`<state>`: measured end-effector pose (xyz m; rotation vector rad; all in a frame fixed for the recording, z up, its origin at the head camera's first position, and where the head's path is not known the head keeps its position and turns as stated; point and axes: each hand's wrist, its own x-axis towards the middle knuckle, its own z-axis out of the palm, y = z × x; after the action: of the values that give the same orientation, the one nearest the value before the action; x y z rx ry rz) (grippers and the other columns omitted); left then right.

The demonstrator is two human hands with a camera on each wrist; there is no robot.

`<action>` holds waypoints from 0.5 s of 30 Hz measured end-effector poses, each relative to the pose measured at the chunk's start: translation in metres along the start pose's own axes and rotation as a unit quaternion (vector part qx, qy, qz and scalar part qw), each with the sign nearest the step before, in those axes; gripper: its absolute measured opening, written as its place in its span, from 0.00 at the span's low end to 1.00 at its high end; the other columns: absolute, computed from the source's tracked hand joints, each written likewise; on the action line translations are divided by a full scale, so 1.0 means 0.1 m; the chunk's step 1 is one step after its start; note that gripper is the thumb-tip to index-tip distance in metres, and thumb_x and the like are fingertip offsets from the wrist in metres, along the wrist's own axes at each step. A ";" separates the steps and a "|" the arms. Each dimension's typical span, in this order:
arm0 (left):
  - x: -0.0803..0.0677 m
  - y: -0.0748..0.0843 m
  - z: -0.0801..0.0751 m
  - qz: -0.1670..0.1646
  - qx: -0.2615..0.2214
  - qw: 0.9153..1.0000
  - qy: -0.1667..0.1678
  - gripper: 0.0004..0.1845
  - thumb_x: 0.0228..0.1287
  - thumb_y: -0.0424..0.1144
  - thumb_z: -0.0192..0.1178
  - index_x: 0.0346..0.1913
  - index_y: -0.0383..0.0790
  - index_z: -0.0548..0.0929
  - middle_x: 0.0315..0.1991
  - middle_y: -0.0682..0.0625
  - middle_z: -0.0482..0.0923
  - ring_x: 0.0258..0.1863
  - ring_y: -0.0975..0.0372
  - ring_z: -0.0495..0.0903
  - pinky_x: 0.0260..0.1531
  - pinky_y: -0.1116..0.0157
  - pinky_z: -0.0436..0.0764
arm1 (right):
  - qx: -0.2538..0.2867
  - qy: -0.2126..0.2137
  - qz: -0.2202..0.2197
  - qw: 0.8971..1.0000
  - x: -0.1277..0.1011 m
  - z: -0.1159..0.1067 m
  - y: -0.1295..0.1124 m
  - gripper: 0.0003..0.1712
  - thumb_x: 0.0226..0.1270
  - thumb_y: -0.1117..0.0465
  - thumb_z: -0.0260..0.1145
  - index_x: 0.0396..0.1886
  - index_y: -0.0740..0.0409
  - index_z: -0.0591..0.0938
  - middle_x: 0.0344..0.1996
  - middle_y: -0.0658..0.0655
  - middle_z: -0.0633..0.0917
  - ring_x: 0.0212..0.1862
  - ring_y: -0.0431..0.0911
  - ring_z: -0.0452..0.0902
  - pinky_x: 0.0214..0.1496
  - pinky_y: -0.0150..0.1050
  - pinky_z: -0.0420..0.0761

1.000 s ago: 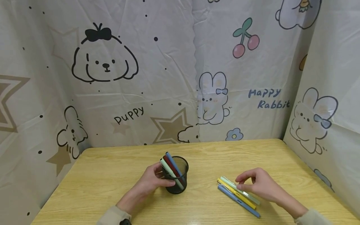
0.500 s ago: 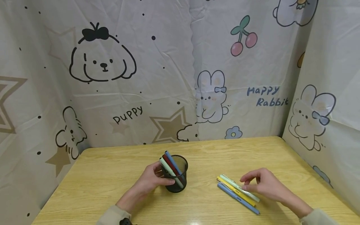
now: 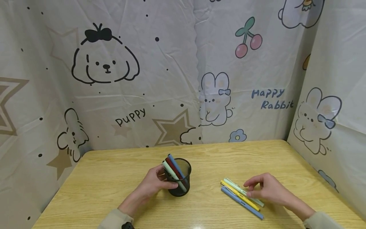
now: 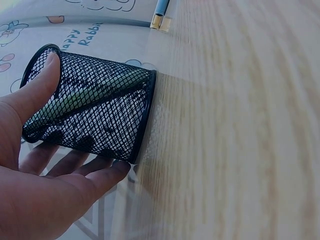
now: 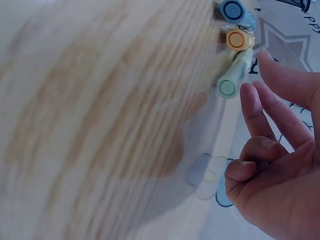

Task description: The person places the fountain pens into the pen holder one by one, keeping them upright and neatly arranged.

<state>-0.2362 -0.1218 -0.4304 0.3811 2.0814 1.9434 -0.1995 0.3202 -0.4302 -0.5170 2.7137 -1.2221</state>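
My left hand [image 3: 153, 186] grips a black mesh pen holder [image 3: 181, 180] near the middle of the wooden table [image 3: 108, 178]. In the left wrist view the thumb [image 4: 41, 84] lies along the holder [image 4: 100, 112] and the fingers curl under it. A green, a red and a blue pen [image 3: 173, 167] lean inside it. To the right, a pale green pen [image 3: 232, 184], a yellow pen [image 3: 239, 197] and a blue pen [image 3: 243, 204] lie side by side. My right hand [image 3: 267, 190] hovers over them, thumb and forefinger loosely curved at the pale green pen [image 5: 234, 75], not closed round it.
Printed cartoon curtains [image 3: 171, 73] wall the table at the back and on both sides. Bare wood lies in front of the holder and behind the pens. The table's right edge [image 3: 320, 178] runs close to the right curtain.
My right hand has drifted a little right and nearer along the pens. The left hand and the holder have stayed put.
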 end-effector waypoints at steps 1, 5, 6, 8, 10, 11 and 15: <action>0.00 0.00 0.00 0.000 0.000 1.000 -0.001 0.34 0.56 0.28 0.79 0.66 0.33 0.79 0.60 0.40 0.79 0.66 0.42 0.77 0.63 0.51 0.80 | -0.001 -0.002 0.001 1.000 0.01 0.00 0.00 0.15 0.60 0.62 0.81 0.46 0.63 0.91 0.33 0.48 0.87 0.27 0.39 0.69 0.29 0.33 0.69; 0.00 -0.01 0.00 0.001 -0.003 1.000 -0.004 0.34 0.57 0.29 0.79 0.67 0.33 0.78 0.61 0.41 0.79 0.66 0.43 0.77 0.63 0.51 0.80 | 0.000 -0.008 0.006 1.000 0.03 0.01 0.02 0.15 0.60 0.63 0.81 0.46 0.63 0.91 0.32 0.49 0.87 0.28 0.39 0.70 0.30 0.33 0.70; 0.00 -0.01 0.00 0.000 -0.003 1.000 -0.005 0.34 0.57 0.29 0.79 0.67 0.33 0.78 0.61 0.40 0.79 0.66 0.43 0.77 0.63 0.51 0.80 | 0.001 -0.009 0.006 1.000 0.03 0.01 0.03 0.14 0.60 0.63 0.81 0.45 0.63 0.91 0.32 0.49 0.87 0.28 0.39 0.70 0.29 0.33 0.70; 0.00 -0.01 0.00 -0.001 -0.003 1.000 -0.006 0.35 0.57 0.29 0.80 0.67 0.34 0.78 0.60 0.40 0.79 0.66 0.43 0.77 0.63 0.51 0.80 | 0.003 -0.011 0.007 1.000 0.03 0.02 0.04 0.14 0.60 0.63 0.81 0.45 0.63 0.91 0.32 0.49 0.87 0.28 0.39 0.70 0.29 0.32 0.70; 0.01 -0.01 0.00 -0.001 -0.003 1.000 -0.007 0.35 0.57 0.30 0.80 0.67 0.34 0.78 0.60 0.40 0.79 0.66 0.43 0.77 0.63 0.51 0.80 | 0.004 -0.014 0.006 1.000 0.03 0.02 0.04 0.14 0.60 0.63 0.81 0.45 0.63 0.91 0.31 0.48 0.88 0.28 0.39 0.71 0.30 0.32 0.70; 0.01 -0.01 0.00 -0.002 -0.004 1.000 -0.008 0.35 0.57 0.30 0.80 0.67 0.34 0.79 0.60 0.40 0.79 0.66 0.43 0.77 0.63 0.51 0.80 | 0.005 -0.015 0.005 1.000 0.03 0.02 0.05 0.14 0.60 0.63 0.81 0.45 0.63 0.91 0.31 0.48 0.88 0.28 0.39 0.71 0.30 0.32 0.71; 0.01 -0.02 0.00 -0.001 -0.003 1.000 -0.009 0.34 0.57 0.31 0.80 0.67 0.35 0.79 0.60 0.40 0.79 0.66 0.43 0.77 0.62 0.51 0.80 | 0.007 -0.018 0.005 1.000 0.04 0.02 0.05 0.13 0.61 0.63 0.81 0.45 0.64 0.91 0.31 0.49 0.88 0.28 0.38 0.71 0.31 0.32 0.72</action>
<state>-0.2370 -0.1221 -0.4324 0.3944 2.0637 1.9385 -0.2036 0.3201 -0.4352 -0.5178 2.6730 -1.2179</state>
